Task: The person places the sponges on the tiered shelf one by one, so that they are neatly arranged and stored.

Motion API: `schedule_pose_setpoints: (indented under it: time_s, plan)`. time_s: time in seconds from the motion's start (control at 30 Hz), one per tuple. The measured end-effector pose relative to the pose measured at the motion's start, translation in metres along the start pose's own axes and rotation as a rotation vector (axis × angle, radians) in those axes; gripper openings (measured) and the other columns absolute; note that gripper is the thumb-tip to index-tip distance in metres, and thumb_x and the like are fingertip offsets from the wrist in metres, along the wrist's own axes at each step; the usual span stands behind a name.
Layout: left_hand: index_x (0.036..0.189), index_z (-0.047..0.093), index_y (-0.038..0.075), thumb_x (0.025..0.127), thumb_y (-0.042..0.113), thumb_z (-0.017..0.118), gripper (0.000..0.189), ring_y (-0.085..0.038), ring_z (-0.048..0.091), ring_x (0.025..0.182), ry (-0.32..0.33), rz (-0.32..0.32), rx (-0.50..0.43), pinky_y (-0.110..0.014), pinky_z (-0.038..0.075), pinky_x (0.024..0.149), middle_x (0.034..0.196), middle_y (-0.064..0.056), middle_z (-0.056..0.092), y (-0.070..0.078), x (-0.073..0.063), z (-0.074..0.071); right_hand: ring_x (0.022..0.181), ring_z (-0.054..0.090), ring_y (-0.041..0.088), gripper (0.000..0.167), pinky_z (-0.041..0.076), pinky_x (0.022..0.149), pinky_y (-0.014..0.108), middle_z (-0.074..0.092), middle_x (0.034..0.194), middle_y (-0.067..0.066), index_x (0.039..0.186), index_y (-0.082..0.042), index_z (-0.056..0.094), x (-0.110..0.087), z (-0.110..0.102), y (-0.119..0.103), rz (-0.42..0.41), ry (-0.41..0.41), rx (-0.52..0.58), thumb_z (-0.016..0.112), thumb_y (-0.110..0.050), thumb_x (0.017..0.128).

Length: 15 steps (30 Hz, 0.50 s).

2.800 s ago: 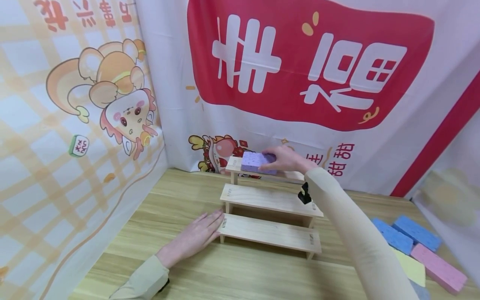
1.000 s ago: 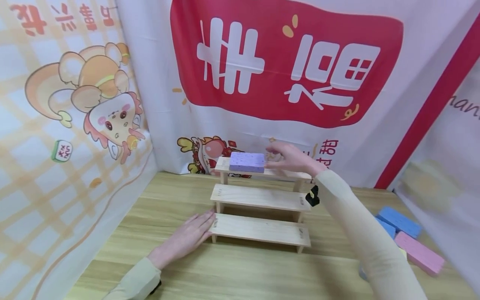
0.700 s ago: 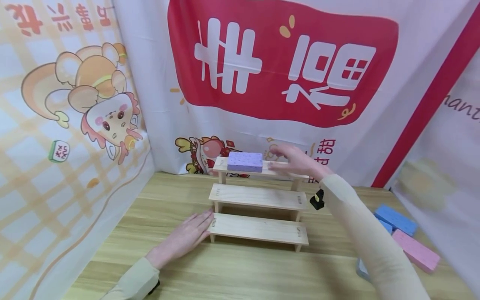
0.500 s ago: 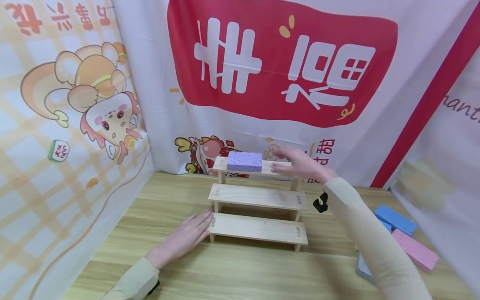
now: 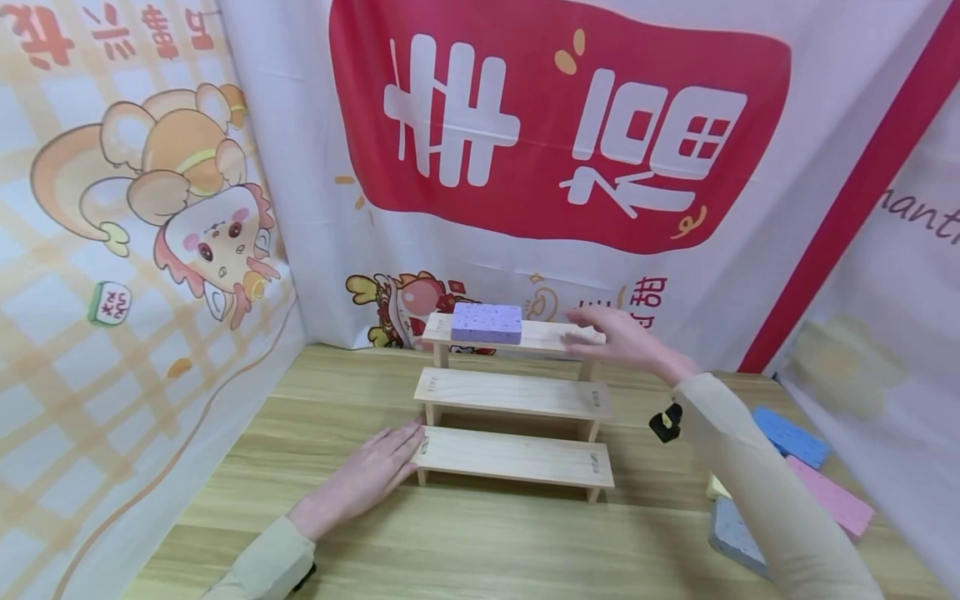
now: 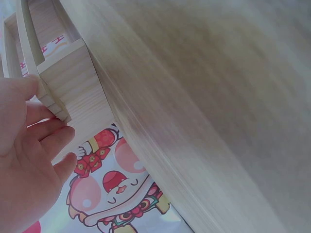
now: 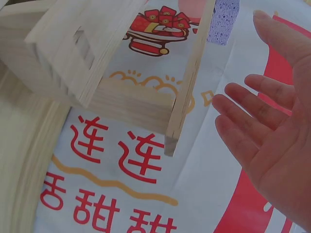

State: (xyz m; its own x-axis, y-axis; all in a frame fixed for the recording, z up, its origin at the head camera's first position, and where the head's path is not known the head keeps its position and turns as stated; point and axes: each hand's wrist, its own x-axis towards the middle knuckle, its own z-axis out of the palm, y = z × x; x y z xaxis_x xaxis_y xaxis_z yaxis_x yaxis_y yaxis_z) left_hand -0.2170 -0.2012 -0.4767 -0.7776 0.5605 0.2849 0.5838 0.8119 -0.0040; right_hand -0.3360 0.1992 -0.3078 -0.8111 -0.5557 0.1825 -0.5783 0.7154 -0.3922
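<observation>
A purple sponge block [image 5: 486, 323] lies flat on the left part of the top step of a three-tier wooden stand [image 5: 513, 457]. My right hand [image 5: 626, 340] is beside the right end of that step, apart from the sponge, fingers spread and holding nothing; the right wrist view shows the bare palm and the sponge's edge beyond the board. My left hand [image 5: 367, 473] rests against the left end of the lowest step, fingers mostly straight in the head view. In the left wrist view, that hand's fingertips touch the end of the board.
Right of the stand lie a blue block [image 5: 791, 437], a pink block [image 5: 832, 497] and a grey block [image 5: 731, 533]; a yellow one [image 5: 717, 487] is mostly hidden by the right sleeve. Printed cloth walls [image 5: 322, 250] enclose the wooden tabletop [image 5: 465, 546] at the back and sides.
My right hand let go of the purple sponge, which stays on the top step, and drew back to the right. The left hand kept its place at the stand while the view shifted slightly.
</observation>
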Motion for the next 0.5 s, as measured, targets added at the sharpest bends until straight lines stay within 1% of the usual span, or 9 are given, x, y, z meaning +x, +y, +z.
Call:
schedule_pose_setpoints:
  time_s: [0.3,0.5]
  plan:
    - [0.146,0.044,-0.001,0.100,0.032,0.055,0.058,-0.032,0.048,0.140,0.004,0.002,-0.010,-0.052,0.037,0.118,0.153,-0.019,0.045,-0.001,-0.001,0.001,0.128,0.056,0.034,0.066,0.050,0.105,0.058,0.058,0.141,0.016,0.142,-0.009,0.052,-0.024,-0.003,0.009,-0.017,0.021,-0.024,0.076,-0.036,0.087]
    - [0.146,0.044,-0.001,0.100,0.031,0.057,0.058,-0.032,0.048,0.140,0.014,0.004,-0.008,-0.052,0.037,0.118,0.152,-0.019,0.045,-0.001,-0.001,0.001,0.125,0.059,0.036,0.066,0.052,0.103,0.058,0.060,0.139,0.018,0.140,-0.003,0.053,-0.039,-0.001,0.016,-0.045,0.062,-0.049,0.078,-0.030,0.086]
